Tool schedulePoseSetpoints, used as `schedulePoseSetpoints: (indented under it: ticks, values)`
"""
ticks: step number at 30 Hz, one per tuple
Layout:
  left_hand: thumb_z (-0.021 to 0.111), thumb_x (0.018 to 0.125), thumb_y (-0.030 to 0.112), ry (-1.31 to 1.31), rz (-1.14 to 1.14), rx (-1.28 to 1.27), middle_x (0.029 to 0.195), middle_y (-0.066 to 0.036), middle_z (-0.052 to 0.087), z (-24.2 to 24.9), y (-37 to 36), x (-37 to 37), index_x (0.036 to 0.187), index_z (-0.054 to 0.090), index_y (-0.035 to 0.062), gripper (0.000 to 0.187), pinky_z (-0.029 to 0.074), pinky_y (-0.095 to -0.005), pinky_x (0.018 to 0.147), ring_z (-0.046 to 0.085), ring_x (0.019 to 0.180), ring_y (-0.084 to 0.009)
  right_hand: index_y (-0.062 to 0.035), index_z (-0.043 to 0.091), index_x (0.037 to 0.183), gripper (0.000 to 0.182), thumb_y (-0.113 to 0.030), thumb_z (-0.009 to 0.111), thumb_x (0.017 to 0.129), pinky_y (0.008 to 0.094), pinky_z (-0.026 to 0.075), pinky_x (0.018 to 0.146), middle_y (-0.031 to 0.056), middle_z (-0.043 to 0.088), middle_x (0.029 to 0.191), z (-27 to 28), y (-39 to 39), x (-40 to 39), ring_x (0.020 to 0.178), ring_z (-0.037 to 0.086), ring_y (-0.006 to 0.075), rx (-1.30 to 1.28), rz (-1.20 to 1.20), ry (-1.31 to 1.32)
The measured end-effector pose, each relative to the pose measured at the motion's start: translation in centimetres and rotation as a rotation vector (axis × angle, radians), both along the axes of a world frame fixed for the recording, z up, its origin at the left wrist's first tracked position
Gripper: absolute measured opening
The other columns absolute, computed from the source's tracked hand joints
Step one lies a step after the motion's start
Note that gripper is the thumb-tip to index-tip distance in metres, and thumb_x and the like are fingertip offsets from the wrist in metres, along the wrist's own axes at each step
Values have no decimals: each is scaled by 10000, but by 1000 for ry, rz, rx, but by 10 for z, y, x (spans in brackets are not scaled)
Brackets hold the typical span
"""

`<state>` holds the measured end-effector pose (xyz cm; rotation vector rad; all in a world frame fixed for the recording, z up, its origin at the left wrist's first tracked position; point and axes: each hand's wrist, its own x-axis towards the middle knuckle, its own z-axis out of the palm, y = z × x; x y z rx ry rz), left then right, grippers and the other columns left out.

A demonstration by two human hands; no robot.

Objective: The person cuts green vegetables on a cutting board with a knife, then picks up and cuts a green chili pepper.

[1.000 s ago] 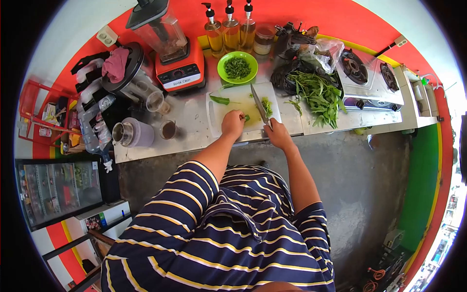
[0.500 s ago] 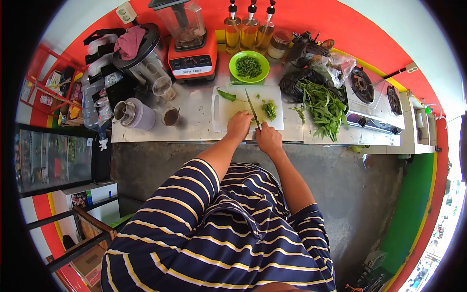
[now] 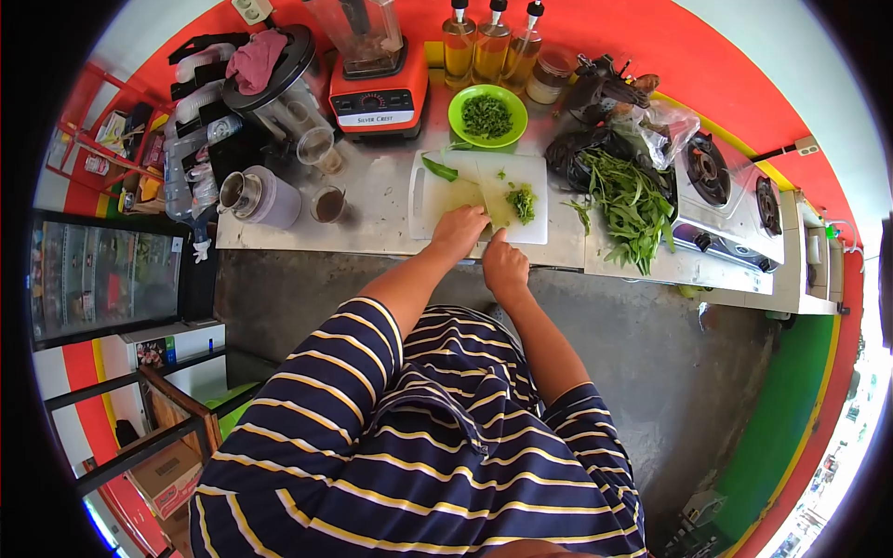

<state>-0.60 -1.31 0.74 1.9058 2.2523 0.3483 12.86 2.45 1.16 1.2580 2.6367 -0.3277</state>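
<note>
On the white cutting board (image 3: 426,200), my left hand (image 3: 459,231) is closed with curled fingers. A little green shows at its fingertips, so it seems to pin leafy greens, mostly hidden under it. My right hand (image 3: 505,264) wraps the handle of a knife (image 3: 485,193), whose thin blade points away from me, just right of my left fingers. Chopped greens (image 3: 522,203) lie in a small pile right of the blade. A loose green leaf (image 3: 439,169) rests at the board's upper left. Behind the board stands a lime-green bowl (image 3: 517,130) of chopped greens.
Leafy stalks (image 3: 625,209) spill from a black bag at right, beside a gas stove (image 3: 721,209). A red blender (image 3: 377,102), oil bottles (image 3: 491,54) and a jar (image 3: 551,76) line the back. A glass of brown liquid (image 3: 329,205) and a flask (image 3: 265,197) stand left.
The whole view has shifted slightly. My right hand and the knife have drawn a little toward me, and the blade looks thinner and brighter. My left hand stays at the board's front.
</note>
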Motion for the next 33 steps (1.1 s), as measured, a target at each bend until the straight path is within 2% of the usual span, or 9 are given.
schedulePoseSetpoints:
  ticks: [1, 3, 4, 6, 13, 15, 19, 21, 33]
  values:
    - [577, 835, 69, -16, 3, 3, 958, -63, 654, 0, 0, -1, 950, 712, 105, 181, 569, -404, 802, 657, 978, -276, -16, 507, 1065, 176, -154, 530, 958, 416, 602, 692, 175, 742, 861, -1, 4, -2, 827, 751, 317, -4, 4, -1]
    - [577, 834, 71, -34, 11, 5, 958, -62, 655, -2, 0, -3, 944, 713, 105, 178, 568, -406, 800, 658, 980, -276, -5, 474, 1091, 221, -139, 557, 937, 438, 603, 726, 200, 734, 887, 1, 12, -6, 839, 741, 369, -17, 24, 39]
    - [576, 835, 76, -30, 15, 1, 959, -60, 656, -4, 0, -4, 933, 715, 105, 173, 567, -409, 798, 658, 979, -274, -5, 474, 1091, 221, -139, 557, 937, 438, 603, 726, 200, 734, 887, 3, 12, -6, 839, 741, 369, -17, 32, 37]
    - [575, 835, 81, -33, 37, 8, 960, -58, 657, -5, 3, -3, 922, 718, 105, 169, 565, -413, 797, 659, 979, -273, 3, 508, 1085, 208, -144, 542, 942, 402, 607, 659, 177, 743, 860, 7, 11, 0, 791, 753, 305, 44, 90, 13]
    - [578, 842, 91, -53, 99, 6, 956, -62, 662, -8, 5, 0, 903, 731, 108, 166, 560, -411, 803, 662, 969, -277, 23, 481, 1130, 251, -143, 532, 948, 390, 608, 715, 189, 743, 885, 3, 6, -5, 849, 749, 335, -40, 23, -24]
    - [582, 841, 91, -56, 104, 13, 958, -62, 663, -10, 5, 3, 908, 732, 108, 165, 561, -410, 803, 662, 969, -278, 56, 427, 1182, 339, -122, 563, 928, 458, 597, 785, 263, 721, 975, 7, 17, -8, 909, 727, 409, -139, 43, 9]
    - [602, 832, 92, -36, 119, 4, 958, -63, 668, -6, 6, 3, 901, 733, 109, 150, 561, -413, 806, 665, 972, -281, 58, 426, 1180, 334, -104, 566, 924, 460, 590, 809, 276, 712, 1010, 14, 11, -7, 933, 721, 415, -192, 32, -26]
    - [607, 830, 92, -31, 122, -4, 957, -66, 669, -6, 6, 4, 898, 734, 110, 145, 561, -414, 807, 665, 973, -284, 36, 436, 1175, 301, -119, 547, 943, 438, 593, 815, 225, 729, 998, 8, 4, -8, 952, 731, 368, -160, -15, -45]
    - [591, 815, 58, -156, 216, 25, 931, -98, 682, -10, 8, 3, 868, 744, 102, 168, 548, -448, 788, 674, 919, -315, 52, 412, 1205, 365, -114, 582, 927, 435, 577, 868, 250, 712, 1066, 12, 11, -13, 1026, 708, 384, -257, -33, -63]
